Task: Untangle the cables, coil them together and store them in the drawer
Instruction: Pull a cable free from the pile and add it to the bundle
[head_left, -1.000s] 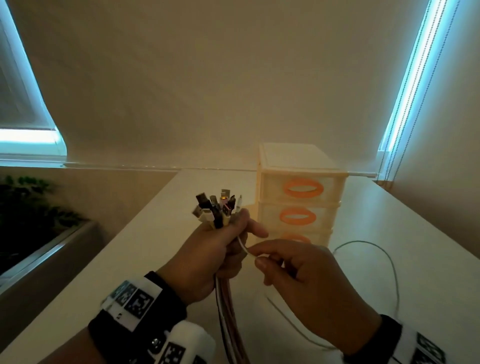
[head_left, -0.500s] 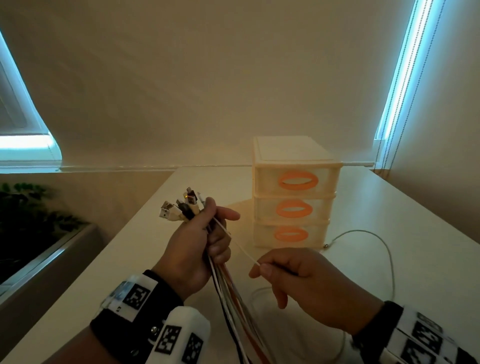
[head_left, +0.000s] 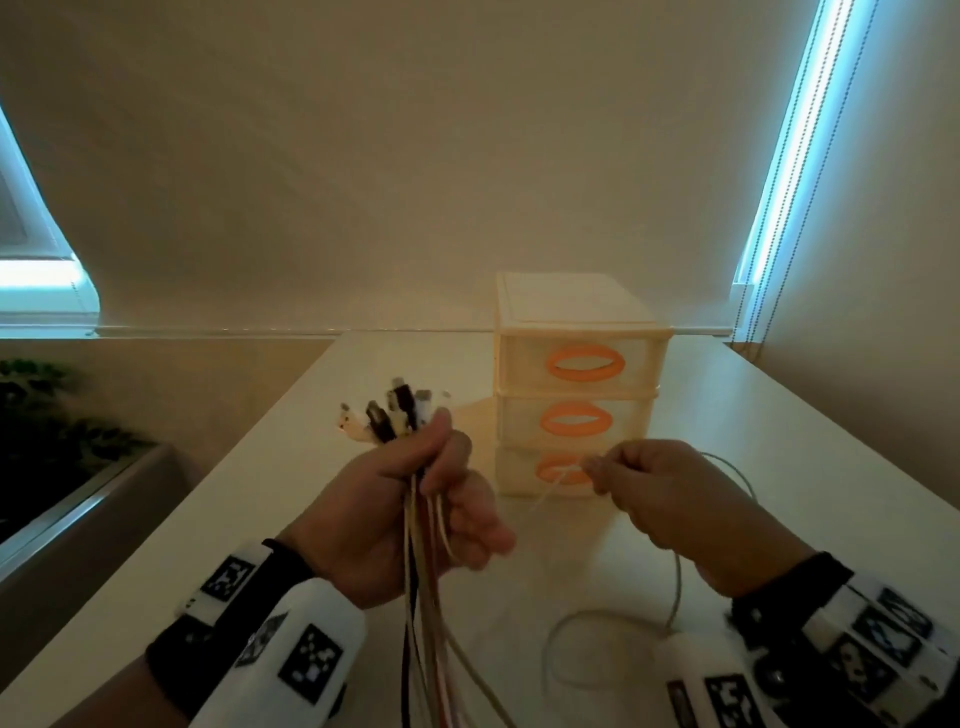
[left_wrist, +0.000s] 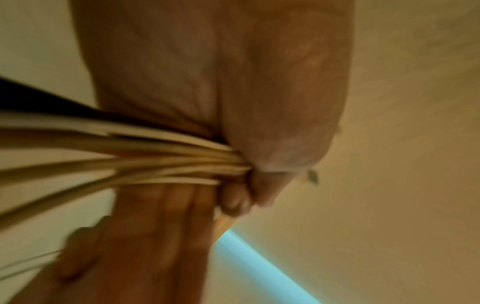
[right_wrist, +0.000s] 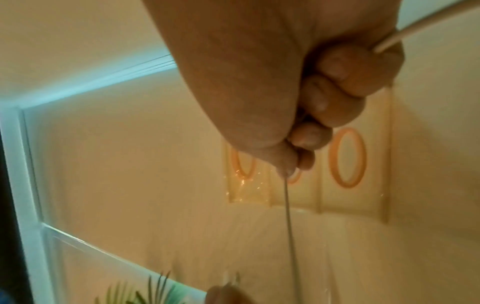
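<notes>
My left hand (head_left: 415, 499) grips a bundle of cables (head_left: 421, 597) just below their plugs (head_left: 387, 418), which fan out above the fist. The strands hang down towards me; in the left wrist view the bundle of cables (left_wrist: 145, 156) is clamped between thumb and fingers. My right hand (head_left: 649, 493) pinches a thin white cable (head_left: 675, 587) that loops over the table, in front of the lowest drawer. In the right wrist view the thin cable (right_wrist: 288, 222) runs straight out from the pinched fingertips. A cream three-drawer unit (head_left: 576, 384) with orange handles stands behind both hands, all drawers shut.
The white table (head_left: 779, 457) extends right of the drawer unit to a wall. A roller blind covers the window behind. At the left, beyond the table's edge, sits a planter with dark green leaves (head_left: 47, 431).
My right hand has moved up and to the right, drawing the thin white cable away from the bundle. The left hand has tilted, and its plugs now lean more to the left.
</notes>
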